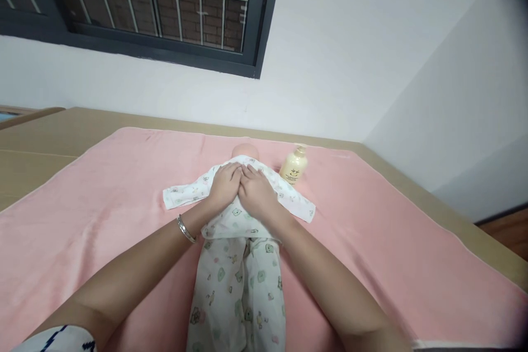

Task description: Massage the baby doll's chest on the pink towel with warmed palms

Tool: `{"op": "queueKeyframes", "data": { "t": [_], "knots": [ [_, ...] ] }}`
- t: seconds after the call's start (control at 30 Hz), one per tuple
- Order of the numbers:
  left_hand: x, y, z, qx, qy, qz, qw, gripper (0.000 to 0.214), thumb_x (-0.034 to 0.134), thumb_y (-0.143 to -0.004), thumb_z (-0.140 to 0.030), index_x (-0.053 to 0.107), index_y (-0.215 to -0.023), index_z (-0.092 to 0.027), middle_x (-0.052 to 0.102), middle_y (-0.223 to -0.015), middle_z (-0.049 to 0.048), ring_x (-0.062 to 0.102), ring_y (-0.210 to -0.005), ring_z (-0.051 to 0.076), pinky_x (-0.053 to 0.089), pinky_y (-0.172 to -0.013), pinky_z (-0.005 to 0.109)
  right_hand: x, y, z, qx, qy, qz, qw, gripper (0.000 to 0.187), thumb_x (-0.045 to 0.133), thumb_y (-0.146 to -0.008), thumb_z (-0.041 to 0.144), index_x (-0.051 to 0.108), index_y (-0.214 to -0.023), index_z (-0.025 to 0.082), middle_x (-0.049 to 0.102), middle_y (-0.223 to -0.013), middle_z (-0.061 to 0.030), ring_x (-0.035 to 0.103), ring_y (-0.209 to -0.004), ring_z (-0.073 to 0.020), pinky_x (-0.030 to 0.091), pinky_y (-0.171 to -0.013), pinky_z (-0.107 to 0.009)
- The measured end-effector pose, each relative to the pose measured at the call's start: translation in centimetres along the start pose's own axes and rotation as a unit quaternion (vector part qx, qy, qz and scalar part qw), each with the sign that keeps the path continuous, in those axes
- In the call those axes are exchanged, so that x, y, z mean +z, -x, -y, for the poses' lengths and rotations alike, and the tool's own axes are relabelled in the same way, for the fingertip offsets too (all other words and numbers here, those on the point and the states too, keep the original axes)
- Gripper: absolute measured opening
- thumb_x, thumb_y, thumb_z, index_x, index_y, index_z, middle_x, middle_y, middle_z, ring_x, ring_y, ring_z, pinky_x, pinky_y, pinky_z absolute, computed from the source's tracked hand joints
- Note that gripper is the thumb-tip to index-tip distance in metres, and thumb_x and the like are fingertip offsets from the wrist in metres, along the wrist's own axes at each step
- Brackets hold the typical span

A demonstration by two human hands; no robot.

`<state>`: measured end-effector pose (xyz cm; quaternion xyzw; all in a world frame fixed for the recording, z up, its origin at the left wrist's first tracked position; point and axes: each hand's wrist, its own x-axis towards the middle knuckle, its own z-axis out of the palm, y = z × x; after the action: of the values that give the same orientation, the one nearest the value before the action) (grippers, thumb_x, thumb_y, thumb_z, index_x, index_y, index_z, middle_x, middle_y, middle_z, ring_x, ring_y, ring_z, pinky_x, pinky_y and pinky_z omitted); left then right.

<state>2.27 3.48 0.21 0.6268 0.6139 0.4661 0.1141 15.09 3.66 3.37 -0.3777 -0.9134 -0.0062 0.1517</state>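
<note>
A baby doll point(237, 224) in a white long-sleeved top with small printed figures lies on a pink blanket point(136, 176). Its arms spread out to both sides, and its smooth head point(246, 150) shows only in part beyond the collar. Printed white trousers point(235, 291) cover the legs, which point toward me. My left hand point(225, 182) rests flat on the chest of the top, fingers stretched out. Beside it, my right hand point(256, 190) lies flat too, and the fingertips of both meet near the collar. Neither hand grips anything.
A pale yellow pump bottle point(294, 165) stands on the blanket to the right of the doll's head. The blanket covers a wooden surface point(103, 118) that reaches a white wall point(322, 66). A dark-framed barred window point(165, 5) is at upper left. A silver bracelet point(186, 229) circles my left wrist.
</note>
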Motion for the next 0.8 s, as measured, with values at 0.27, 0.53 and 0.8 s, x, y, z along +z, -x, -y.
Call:
{"op": "queueKeyframes", "data": {
  "t": [0.27,0.53,0.8],
  "knots": [
    [0.4,0.0,0.3,-0.028,-0.129,0.018,0.991,0.046,0.038,-0.096,-0.035,0.056,-0.133,-0.012,0.055,-0.143,0.0138,0.044,-0.138,0.03,0.03,-0.119,0.05,0.4,-1.0,-2.3,0.145,-0.022,-0.017,0.989,0.051,0.032,-0.104,0.037,0.05,-0.139,0.004,0.051,-0.144,-0.0212,0.042,-0.138,-0.0294,0.029,-0.116,-0.043],
    [0.2,0.8,-0.8,0.003,-0.21,0.024,0.977,0.044,0.036,-0.097,-0.029,0.057,-0.13,-0.008,0.058,-0.138,0.0187,0.049,-0.133,0.03,0.036,-0.114,0.047,-0.4,-0.3,-0.6,0.103,-0.006,0.007,0.995,0.043,0.033,-0.101,0.024,0.054,-0.135,0.007,0.052,-0.143,-0.0198,0.046,-0.135,-0.0276,0.032,-0.113,-0.039],
    [-0.4,0.8,-1.7,0.047,-0.189,0.066,0.979,0.043,0.035,-0.096,-0.026,0.059,-0.126,-0.007,0.058,-0.136,0.0206,0.049,-0.133,0.03,0.034,-0.115,0.046,0.0,-1.2,-2.4,0.155,-0.035,0.016,0.987,0.051,0.028,-0.103,0.028,0.045,-0.141,-0.001,0.047,-0.147,-0.0225,0.039,-0.141,-0.0294,0.025,-0.117,-0.043]
  ]
}}
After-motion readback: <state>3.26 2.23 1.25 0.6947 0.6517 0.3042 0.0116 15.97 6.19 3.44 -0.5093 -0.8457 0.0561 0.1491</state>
